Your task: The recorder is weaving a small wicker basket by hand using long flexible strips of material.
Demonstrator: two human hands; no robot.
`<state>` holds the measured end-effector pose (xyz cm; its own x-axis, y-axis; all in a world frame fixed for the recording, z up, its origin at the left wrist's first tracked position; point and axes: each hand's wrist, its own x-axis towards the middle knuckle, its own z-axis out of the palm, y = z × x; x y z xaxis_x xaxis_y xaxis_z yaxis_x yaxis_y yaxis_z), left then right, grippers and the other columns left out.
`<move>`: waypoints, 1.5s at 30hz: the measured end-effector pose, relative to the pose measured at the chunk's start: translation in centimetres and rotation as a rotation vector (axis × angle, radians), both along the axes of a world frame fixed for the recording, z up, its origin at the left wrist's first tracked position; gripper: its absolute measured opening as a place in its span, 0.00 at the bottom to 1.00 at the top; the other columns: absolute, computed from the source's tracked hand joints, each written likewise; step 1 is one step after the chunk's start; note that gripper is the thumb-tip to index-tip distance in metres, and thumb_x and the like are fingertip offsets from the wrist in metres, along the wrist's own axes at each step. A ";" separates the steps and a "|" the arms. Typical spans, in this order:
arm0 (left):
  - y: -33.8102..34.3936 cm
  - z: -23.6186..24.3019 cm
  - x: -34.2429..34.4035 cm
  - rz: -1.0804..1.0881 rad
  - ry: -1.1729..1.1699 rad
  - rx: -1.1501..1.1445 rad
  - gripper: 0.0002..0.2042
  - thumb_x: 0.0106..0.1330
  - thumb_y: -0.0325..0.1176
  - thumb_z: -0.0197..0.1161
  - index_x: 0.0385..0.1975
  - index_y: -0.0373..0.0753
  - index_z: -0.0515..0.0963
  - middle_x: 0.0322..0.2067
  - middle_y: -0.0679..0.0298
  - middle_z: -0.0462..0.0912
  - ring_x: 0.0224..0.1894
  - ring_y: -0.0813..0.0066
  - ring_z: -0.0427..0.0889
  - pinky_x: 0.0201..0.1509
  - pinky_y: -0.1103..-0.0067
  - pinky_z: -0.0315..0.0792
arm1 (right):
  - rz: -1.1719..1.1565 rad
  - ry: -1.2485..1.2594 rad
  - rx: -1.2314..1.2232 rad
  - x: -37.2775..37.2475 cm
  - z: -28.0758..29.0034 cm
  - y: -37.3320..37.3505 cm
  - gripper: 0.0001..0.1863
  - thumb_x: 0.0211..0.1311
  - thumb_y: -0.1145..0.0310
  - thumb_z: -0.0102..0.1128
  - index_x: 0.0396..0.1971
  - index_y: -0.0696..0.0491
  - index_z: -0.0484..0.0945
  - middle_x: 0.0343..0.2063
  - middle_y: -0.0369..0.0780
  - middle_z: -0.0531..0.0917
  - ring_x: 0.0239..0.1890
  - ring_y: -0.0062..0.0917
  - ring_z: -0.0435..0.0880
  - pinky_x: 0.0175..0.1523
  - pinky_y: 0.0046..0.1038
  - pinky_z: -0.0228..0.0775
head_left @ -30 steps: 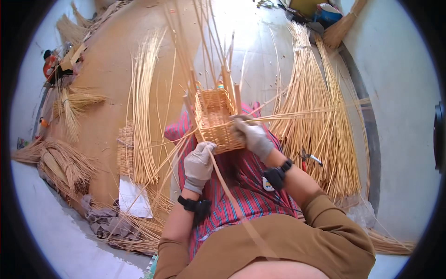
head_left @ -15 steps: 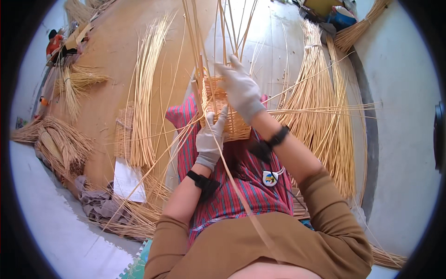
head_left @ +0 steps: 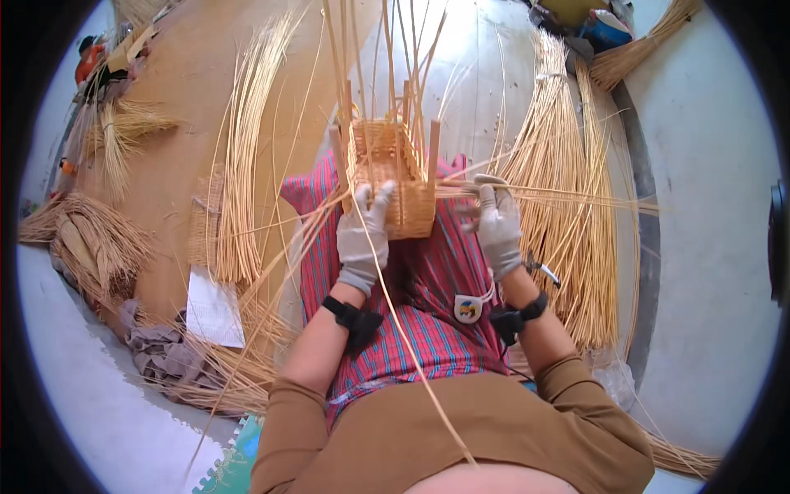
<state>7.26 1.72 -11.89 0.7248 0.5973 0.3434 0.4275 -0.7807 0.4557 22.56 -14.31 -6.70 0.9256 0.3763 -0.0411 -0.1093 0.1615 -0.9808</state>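
Note:
A small rectangular wicker basket sits on my lap, its open top showing the woven inside. Wooden corner posts and long upright reeds rise from it. My left hand, in a pale glove, grips the basket's near left corner with the fingertips over the wall. One long reed runs from beside those fingers down across my torso. To the right of the basket, my gloved right hand is closed around the loose reeds that stick out sideways. Part of its grip is blurred.
Bundles of reeds lie on the right and left of the floor. A flat woven panel, a white paper sheet and grey cloth are at left. A striped cloth covers my lap.
My right hand has moved from above the basket's right side down and rightward to the side reeds. My left hand stays on the basket, which has shifted slightly left.

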 end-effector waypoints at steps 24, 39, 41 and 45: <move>7.1 -1.4 -0.1 -0.301 -0.424 -0.989 0.17 0.64 0.29 0.72 0.48 0.45 0.73 0.57 0.71 0.74 0.54 0.79 0.72 0.55 0.79 0.72 | 0.104 0.007 -0.110 -1.4 -3.4 4.7 0.10 0.69 0.75 0.63 0.46 0.62 0.84 0.40 0.42 0.89 0.45 0.20 0.86 0.51 0.22 0.79; 4.9 -1.7 1.4 -0.004 -0.638 -1.081 0.09 0.70 0.29 0.66 0.46 0.42 0.76 0.33 0.74 0.74 0.35 0.85 0.71 0.41 0.82 0.70 | 0.489 -0.575 -0.177 -0.2 2.6 12.7 0.32 0.73 0.76 0.48 0.76 0.49 0.56 0.50 0.47 0.85 0.49 0.32 0.88 0.45 0.30 0.80; 4.6 -1.5 1.8 -0.009 -0.769 -1.109 0.08 0.69 0.28 0.66 0.45 0.42 0.77 0.33 0.75 0.75 0.34 0.85 0.71 0.40 0.83 0.71 | 0.392 -1.234 -0.692 -0.8 5.8 16.5 0.35 0.71 0.80 0.47 0.77 0.48 0.54 0.53 0.49 0.83 0.53 0.30 0.86 0.48 0.29 0.80; 4.7 -2.6 2.4 0.091 -0.763 -1.178 0.07 0.69 0.26 0.66 0.43 0.42 0.78 0.34 0.75 0.76 0.34 0.86 0.71 0.38 0.83 0.70 | 0.241 -1.087 -0.751 0.6 4.3 18.8 0.33 0.70 0.77 0.50 0.74 0.45 0.58 0.69 0.53 0.67 0.46 0.34 0.89 0.47 0.33 0.81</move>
